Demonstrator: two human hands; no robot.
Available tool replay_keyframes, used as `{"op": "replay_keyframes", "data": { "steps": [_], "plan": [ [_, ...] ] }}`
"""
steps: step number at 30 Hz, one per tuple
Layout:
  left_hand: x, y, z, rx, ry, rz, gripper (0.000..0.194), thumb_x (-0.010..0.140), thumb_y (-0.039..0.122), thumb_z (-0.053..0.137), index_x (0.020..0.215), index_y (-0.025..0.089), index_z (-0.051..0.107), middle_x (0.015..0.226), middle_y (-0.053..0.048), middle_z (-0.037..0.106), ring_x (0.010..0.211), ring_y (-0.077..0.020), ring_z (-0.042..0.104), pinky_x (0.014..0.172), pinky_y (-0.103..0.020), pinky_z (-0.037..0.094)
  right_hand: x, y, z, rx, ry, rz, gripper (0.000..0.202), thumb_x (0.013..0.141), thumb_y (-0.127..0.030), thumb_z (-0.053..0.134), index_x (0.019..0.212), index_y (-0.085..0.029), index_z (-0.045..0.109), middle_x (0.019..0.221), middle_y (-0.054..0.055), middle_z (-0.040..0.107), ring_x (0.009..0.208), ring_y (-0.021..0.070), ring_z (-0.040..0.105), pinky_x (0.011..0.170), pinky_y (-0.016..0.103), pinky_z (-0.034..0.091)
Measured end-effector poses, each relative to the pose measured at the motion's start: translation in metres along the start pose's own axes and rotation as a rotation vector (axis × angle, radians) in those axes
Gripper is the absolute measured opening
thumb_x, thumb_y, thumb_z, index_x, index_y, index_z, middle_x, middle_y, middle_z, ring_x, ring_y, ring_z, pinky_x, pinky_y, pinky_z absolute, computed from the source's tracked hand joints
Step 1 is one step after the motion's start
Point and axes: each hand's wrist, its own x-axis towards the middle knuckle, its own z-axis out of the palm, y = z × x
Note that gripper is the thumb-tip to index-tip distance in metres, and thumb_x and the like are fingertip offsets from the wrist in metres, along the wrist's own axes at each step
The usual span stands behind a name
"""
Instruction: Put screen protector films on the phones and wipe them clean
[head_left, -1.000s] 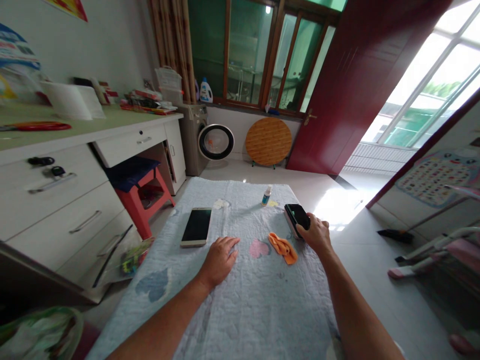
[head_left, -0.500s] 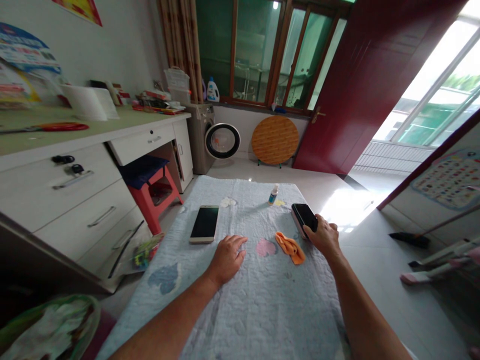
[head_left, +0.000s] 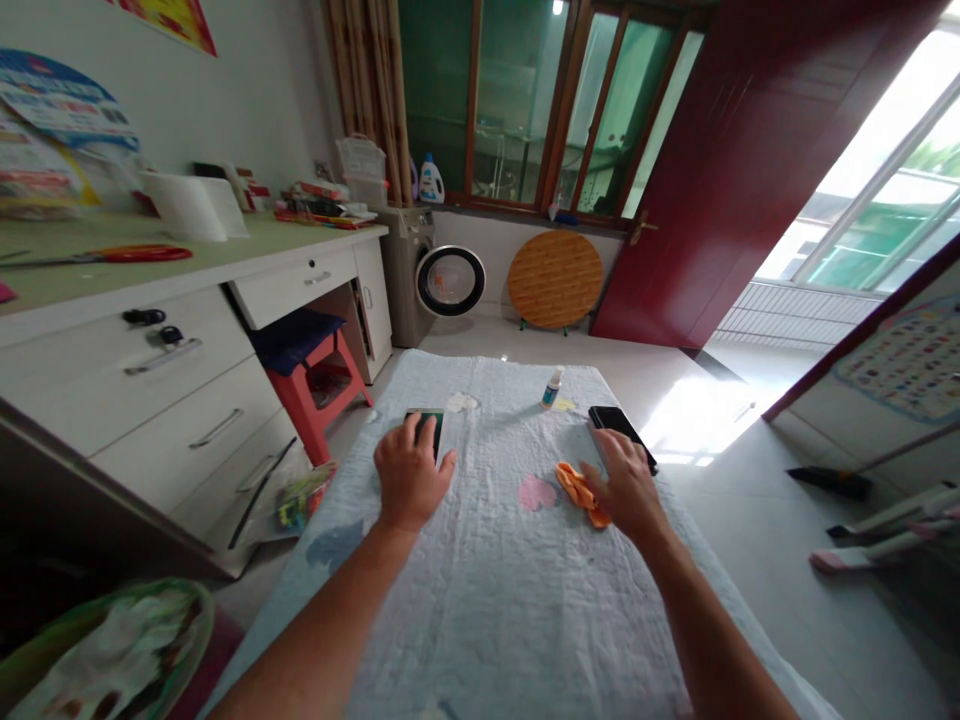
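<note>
"Phone (head_left: 429,424) with the pale frame: where is it, and how does your left hand (head_left: 411,475) stand?"

"On the blue quilt (head_left: 480,580), to my left, partly hidden beneath that hand. My fingers are half open, spread and a little bent over the screen, with the thumb out to the side. Whether the fingertips touch the glass, I cannot tell."

"And your right hand (head_left: 626,480)?"

"Open too, its fingers reaching over the near side of the black phone (head_left: 606,418), which lies toward the right edge of the quilt. My thumb is parted from the fingers, above or against the crumpled orange cloth (head_left: 574,484). I cannot tell if it makes contact, and no closed grip shows on the cloth or the black phone."

"What else is on the quilt?"

"A small white-capped bottle (head_left: 551,390) with a blue label, upright beyond the cloth, between the two phones but farther from me. A pink heart shape is printed on the fabric, just left of the cloth."

"And around the room?"

"A red stool (head_left: 309,385) with a dark cover is at the desk (head_left: 315,243) on my left, where red-handled scissors (head_left: 142,254) lie. Ahead, a washing machine (head_left: 409,300) has its round door open, near a round wooden board (head_left: 555,280) leaning by the wall."
</note>
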Motion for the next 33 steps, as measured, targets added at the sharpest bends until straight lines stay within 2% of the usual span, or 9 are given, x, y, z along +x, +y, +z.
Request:
{"op": "replay_keyframes", "data": {
  "steps": [2, 5, 8, 12, 20, 27, 33],
  "plan": [
    [0.004, -0.008, 0.000, 0.094, -0.021, -0.089, 0.062, 0.080, 0.046, 0.062, 0.132, 0.014, 0.049, 0.135, -0.019, 0.047, 0.118, -0.0385, 0.045, 0.097, -0.050, 0.034, -0.009, -0.016, 0.010, 0.026, -0.023, -0.064, 0.037, 0.090, -0.035, 0.048, 0.122, -0.018, 0.057, 0.126, 0.013, 0.055, 0.111, 0.0276, 0.049, 0.096, 0.042, 0.040],
    [0.005, -0.015, 0.004, 0.176, -0.105, -0.143, 0.076, 0.077, 0.055, 0.062, 0.136, 0.011, 0.044, 0.130, -0.022, 0.048, 0.114, -0.0393, 0.047, 0.093, -0.049, 0.037, -0.022, -0.028, 0.027, 0.041, -0.049, -0.113, 0.033, 0.091, -0.025, 0.046, 0.121, -0.018, 0.058, 0.122, 0.012, 0.057, 0.109, 0.0264, 0.050, 0.096, 0.042, 0.040],
    [0.003, -0.018, 0.007, 0.209, -0.193, -0.165, 0.078, 0.078, 0.056, 0.058, 0.139, 0.010, 0.040, 0.120, -0.022, 0.053, 0.106, -0.0379, 0.052, 0.087, -0.047, 0.040, -0.029, -0.030, 0.036, 0.027, -0.047, -0.109, 0.032, 0.091, -0.023, 0.046, 0.121, -0.018, 0.056, 0.122, 0.012, 0.058, 0.108, 0.0257, 0.049, 0.096, 0.041, 0.039],
    [0.004, -0.020, 0.007, 0.218, -0.243, -0.165, 0.077, 0.079, 0.055, 0.056, 0.139, 0.009, 0.039, 0.112, -0.020, 0.057, 0.103, -0.0375, 0.054, 0.084, -0.044, 0.041, -0.031, -0.029, 0.035, -0.026, -0.007, -0.048, 0.029, 0.095, -0.027, 0.042, 0.117, -0.017, 0.058, 0.121, 0.011, 0.058, 0.107, 0.0250, 0.048, 0.095, 0.040, 0.037],
    [0.004, -0.023, 0.010, 0.184, -0.267, -0.185, 0.086, 0.073, 0.062, 0.058, 0.139, 0.012, 0.038, 0.118, -0.021, 0.053, 0.108, -0.0384, 0.050, 0.085, -0.045, 0.042, -0.033, -0.026, 0.036, -0.067, -0.053, 0.049, 0.032, 0.091, -0.029, 0.047, 0.120, -0.018, 0.057, 0.119, 0.011, 0.059, 0.106, 0.0262, 0.050, 0.091, 0.039, 0.039],
    [0.005, -0.029, 0.020, 0.118, -0.211, -0.175, 0.079, 0.075, 0.048, 0.056, 0.139, 0.005, 0.037, 0.117, -0.022, 0.054, 0.109, -0.0381, 0.049, 0.089, -0.045, 0.040, -0.033, -0.026, 0.038, -0.060, -0.103, 0.066, 0.031, 0.090, -0.026, 0.048, 0.118, -0.020, 0.057, 0.116, 0.011, 0.060, 0.102, 0.0252, 0.052, 0.088, 0.037, 0.039],
    [0.008, -0.032, 0.025, 0.121, -0.176, -0.208, 0.077, 0.074, 0.047, 0.056, 0.138, 0.008, 0.038, 0.115, -0.021, 0.058, 0.108, -0.0377, 0.051, 0.091, -0.047, 0.037, -0.034, -0.024, 0.040, -0.068, -0.105, 0.084, 0.030, 0.091, -0.026, 0.047, 0.118, -0.021, 0.058, 0.115, 0.010, 0.060, 0.100, 0.0245, 0.052, 0.086, 0.036, 0.039]
  ]
}}
